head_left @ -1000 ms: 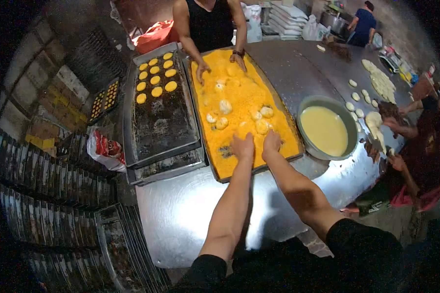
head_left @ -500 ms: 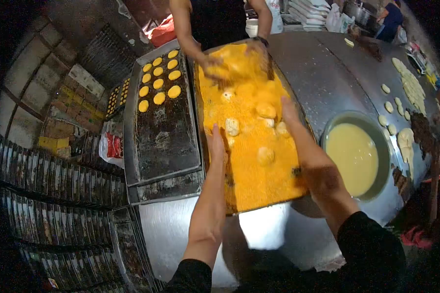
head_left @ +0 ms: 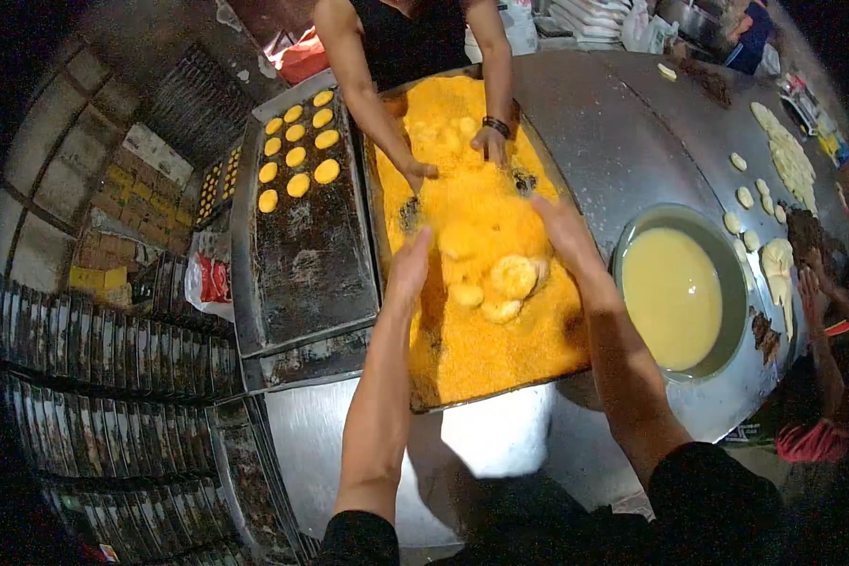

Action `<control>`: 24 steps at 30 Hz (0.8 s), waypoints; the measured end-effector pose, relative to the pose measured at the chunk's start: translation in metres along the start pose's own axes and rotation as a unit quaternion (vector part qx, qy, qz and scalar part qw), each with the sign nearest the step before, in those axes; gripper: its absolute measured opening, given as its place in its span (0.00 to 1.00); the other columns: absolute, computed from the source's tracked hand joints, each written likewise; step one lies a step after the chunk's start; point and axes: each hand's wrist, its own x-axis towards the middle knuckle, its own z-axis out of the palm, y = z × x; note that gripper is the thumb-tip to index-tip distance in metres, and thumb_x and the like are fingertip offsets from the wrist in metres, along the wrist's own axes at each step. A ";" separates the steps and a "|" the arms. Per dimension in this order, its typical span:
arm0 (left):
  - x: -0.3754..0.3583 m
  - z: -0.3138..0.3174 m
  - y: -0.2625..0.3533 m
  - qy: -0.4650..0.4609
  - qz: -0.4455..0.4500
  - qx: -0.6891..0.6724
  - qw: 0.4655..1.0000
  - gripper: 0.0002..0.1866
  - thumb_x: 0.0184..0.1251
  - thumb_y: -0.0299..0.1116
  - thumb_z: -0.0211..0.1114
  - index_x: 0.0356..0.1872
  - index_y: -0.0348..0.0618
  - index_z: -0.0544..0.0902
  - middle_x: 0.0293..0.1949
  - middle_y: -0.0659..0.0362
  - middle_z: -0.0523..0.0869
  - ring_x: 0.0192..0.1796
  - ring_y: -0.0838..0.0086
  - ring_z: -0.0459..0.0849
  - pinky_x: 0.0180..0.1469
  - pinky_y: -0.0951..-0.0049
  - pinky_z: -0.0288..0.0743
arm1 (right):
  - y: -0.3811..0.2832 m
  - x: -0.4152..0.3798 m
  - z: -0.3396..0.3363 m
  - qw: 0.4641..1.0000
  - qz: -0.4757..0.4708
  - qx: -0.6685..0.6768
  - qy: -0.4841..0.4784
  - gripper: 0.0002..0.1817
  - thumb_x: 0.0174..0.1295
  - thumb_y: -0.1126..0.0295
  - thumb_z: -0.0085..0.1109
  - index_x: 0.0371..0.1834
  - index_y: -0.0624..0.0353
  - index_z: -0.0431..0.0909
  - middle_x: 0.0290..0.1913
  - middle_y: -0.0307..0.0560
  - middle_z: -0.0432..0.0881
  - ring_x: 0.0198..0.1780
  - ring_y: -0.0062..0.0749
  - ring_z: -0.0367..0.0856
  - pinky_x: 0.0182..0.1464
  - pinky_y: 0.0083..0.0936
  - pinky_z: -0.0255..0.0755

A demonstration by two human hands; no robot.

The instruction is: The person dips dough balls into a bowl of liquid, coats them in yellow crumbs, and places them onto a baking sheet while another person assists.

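A tray [head_left: 500, 389] of yellow-orange crumbs [head_left: 481, 358] lies in front of me. In its middle several round dough pieces [head_left: 514, 277] are coated with crumbs, and some are blurred by motion. My left hand [head_left: 409, 266] is in the crumbs at the tray's left side, fingers stretched toward the far end. Across from it my right hand [head_left: 563, 231] lies along the right side, fingers extended and partly smeared. Both are open, with the dough pieces between them. At the far half, a co-worker's two hands [head_left: 490, 145] are in the same crumbs.
On the left, a dark baking tray [head_left: 311, 269] carries several coated rounds [head_left: 298, 185]. A basin of pale yellow liquid [head_left: 674, 297] stands at the right. Beyond it lie dough pieces [head_left: 745, 197] and another person's arm [head_left: 825, 321]. Stacked trays [head_left: 113, 340] fill the lower left.
The dough pieces have shifted and gathered toward the tray's middle, with more crumbs on them. My hands stay at the sides. The co-worker's hands have spread apart and moved nearer me.
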 end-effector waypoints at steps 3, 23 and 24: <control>0.019 0.016 -0.074 -0.036 0.018 -0.245 0.969 0.36 0.70 0.53 0.51 0.70 0.37 0.59 0.65 0.50 0.69 0.65 0.59 0.70 0.66 0.64 0.61 | 0.040 -0.014 0.001 0.976 -0.070 -0.135 0.158 0.29 0.68 0.52 0.50 0.59 0.68 0.70 0.55 0.49 0.78 0.52 0.35 0.78 0.53 0.28 0.71; -0.037 0.082 -0.089 0.111 0.096 -0.255 0.956 0.30 0.67 0.43 0.58 0.62 0.28 0.67 0.60 0.44 0.73 0.61 0.62 0.72 0.58 0.68 0.70 | 0.071 -0.069 0.080 0.891 -0.031 -0.376 0.253 0.32 0.63 0.49 0.52 0.59 0.68 0.68 0.55 0.60 0.77 0.55 0.51 0.77 0.57 0.43 0.69; -0.023 0.086 -0.075 0.062 0.090 -0.375 0.920 0.30 0.67 0.44 0.57 0.62 0.29 0.68 0.59 0.45 0.74 0.61 0.64 0.72 0.58 0.69 0.70 | 0.077 -0.042 0.076 0.981 -0.007 -0.117 0.155 0.32 0.64 0.50 0.52 0.61 0.67 0.67 0.56 0.58 0.76 0.54 0.47 0.77 0.55 0.40 0.71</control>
